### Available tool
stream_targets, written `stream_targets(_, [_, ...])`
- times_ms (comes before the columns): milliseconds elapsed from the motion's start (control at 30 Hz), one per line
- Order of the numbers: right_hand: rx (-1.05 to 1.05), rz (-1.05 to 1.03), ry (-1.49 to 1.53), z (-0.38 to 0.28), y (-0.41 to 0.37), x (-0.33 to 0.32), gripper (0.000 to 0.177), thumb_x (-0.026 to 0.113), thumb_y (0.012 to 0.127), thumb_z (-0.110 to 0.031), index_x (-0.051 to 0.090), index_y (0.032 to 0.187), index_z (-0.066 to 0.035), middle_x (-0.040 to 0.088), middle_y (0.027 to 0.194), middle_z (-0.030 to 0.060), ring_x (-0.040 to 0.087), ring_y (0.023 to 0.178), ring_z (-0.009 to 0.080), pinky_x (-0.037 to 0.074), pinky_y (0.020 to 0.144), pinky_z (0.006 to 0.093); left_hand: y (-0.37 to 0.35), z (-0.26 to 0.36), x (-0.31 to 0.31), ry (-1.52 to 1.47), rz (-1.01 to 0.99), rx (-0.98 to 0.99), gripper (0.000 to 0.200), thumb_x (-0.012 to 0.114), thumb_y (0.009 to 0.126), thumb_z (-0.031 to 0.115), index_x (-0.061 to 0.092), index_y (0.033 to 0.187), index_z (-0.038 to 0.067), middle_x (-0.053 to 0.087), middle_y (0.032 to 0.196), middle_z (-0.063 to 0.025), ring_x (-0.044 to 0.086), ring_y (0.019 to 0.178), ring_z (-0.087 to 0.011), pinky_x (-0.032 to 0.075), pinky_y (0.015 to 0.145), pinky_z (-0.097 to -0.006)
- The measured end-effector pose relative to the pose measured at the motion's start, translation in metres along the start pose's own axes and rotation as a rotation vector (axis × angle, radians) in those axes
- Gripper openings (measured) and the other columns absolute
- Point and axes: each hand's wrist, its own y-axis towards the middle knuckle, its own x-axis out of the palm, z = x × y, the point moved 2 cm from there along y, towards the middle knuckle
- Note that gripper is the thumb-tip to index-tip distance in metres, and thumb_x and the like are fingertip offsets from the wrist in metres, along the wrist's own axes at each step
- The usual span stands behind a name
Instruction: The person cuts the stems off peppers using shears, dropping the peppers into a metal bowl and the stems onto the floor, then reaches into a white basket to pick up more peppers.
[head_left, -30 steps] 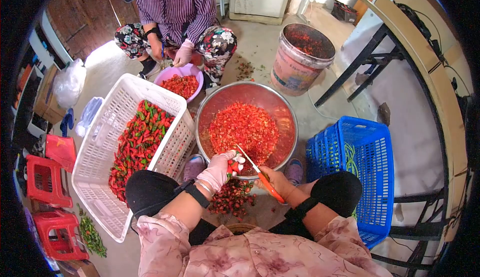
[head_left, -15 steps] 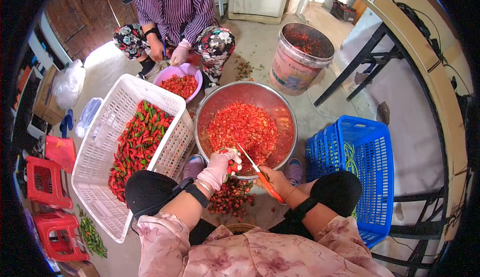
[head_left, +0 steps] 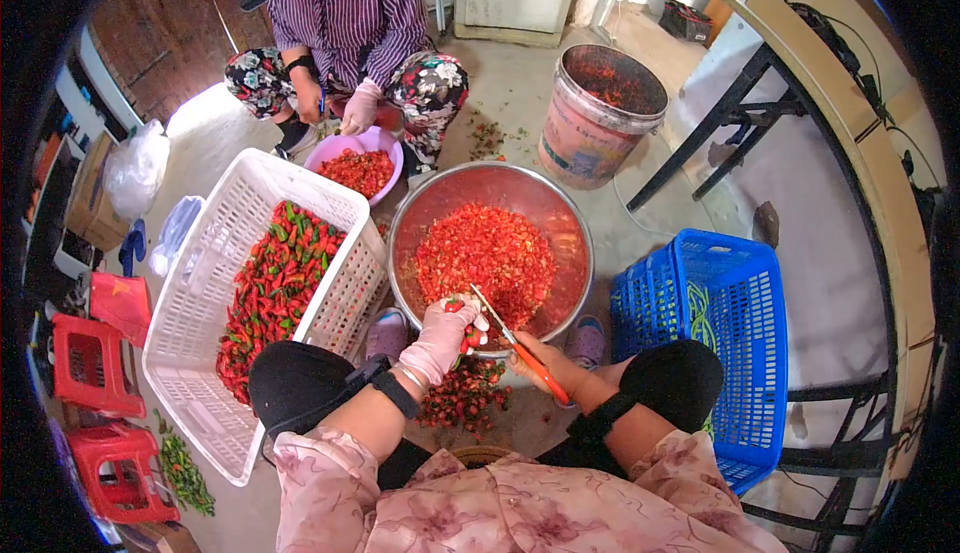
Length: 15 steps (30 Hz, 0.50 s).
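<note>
My left hand [head_left: 438,341], in a pale thin glove, is closed around a few red chili peppers [head_left: 455,305] at the near rim of a big metal bowl [head_left: 571,215]. Chopped red chili [head_left: 484,256] fills the bottom of that bowl. In my right hand [head_left: 552,365] are scissors with orange handles [head_left: 541,363]. Their blades point up and left, right beside the peppers in my left hand. Below the bowl, between my feet, lies a heap of chili stems and caps [head_left: 465,394] on the floor.
A white crate [head_left: 345,291] of whole chilies stands left; a blue crate [head_left: 740,243] holding green strands is right. Behind, a co-worker [head_left: 345,23] sits over a purple basin [head_left: 392,143] of chopped chili. A stained bucket [head_left: 592,143] stands back right, red stools [head_left: 95,363] far left.
The scissors have shifted slightly left, and their blades look closer together. My left hand has turned a little, still gripping peppers. The co-worker's hands have moved slightly.
</note>
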Motion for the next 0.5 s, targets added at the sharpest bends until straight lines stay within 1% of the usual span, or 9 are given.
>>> stream_targets(133, [0.068, 0.013, 0.028, 0.0044, -0.0002, 0.0023, 0.035, 0.05, 0.087, -0.035, 0.044, 0.103, -0.005, 0.051, 0.076, 0.0038, 0.052, 0.064, 0.0123, 0.046, 0.057, 0.0279, -0.0007, 0.0023, 0.0009, 0.019, 0.005, 0.0, 0.011, 0.051, 0.086, 0.013, 0.053, 0.077, 0.007, 0.056, 0.059, -0.0048, 0.051, 0.043, -0.0138, 0.036, 0.035, -0.0245])
stream_targets(367, [0.084, 0.06, 0.01, 0.0009, -0.001, 0.0042, 0.037, 0.054, 0.085, -0.033, 0.044, 0.106, -0.004, 0.051, 0.074, 0.0037, 0.052, 0.063, 0.0122, 0.045, 0.056, 0.0267, 0.006, -0.0005, -0.0015, 0.04, -0.017, 0.039, 0.013, 0.05, 0.086, 0.013, 0.055, 0.076, 0.006, 0.055, 0.057, -0.004, 0.051, 0.042, -0.0136, 0.035, 0.035, -0.0244])
stream_targets(433, [-0.017, 0.141, -0.002, 0.0019, -0.0018, 0.0062, 0.037, 0.055, 0.085, -0.031, 0.044, 0.108, -0.003, 0.05, 0.074, 0.0033, 0.051, 0.062, 0.0122, 0.045, 0.056, 0.0267, 0.005, 0.0003, -0.0001, 0.036, -0.006, 0.04, 0.012, 0.05, 0.086, 0.013, 0.055, 0.077, 0.006, 0.055, 0.058, -0.0043, 0.051, 0.043, -0.0141, 0.037, 0.036, -0.0247])
stream_targets(500, [-0.055, 0.168, -0.028, -0.001, -0.0018, 0.0073, 0.037, 0.055, 0.085, -0.029, 0.043, 0.109, -0.003, 0.05, 0.075, 0.003, 0.051, 0.063, 0.0119, 0.045, 0.056, 0.0265, 0.0047, 0.0004, 0.0008, 0.033, 0.005, 0.042, 0.012, 0.051, 0.086, 0.013, 0.056, 0.078, 0.005, 0.055, 0.059, -0.0046, 0.051, 0.043, -0.0146, 0.038, 0.037, -0.025])
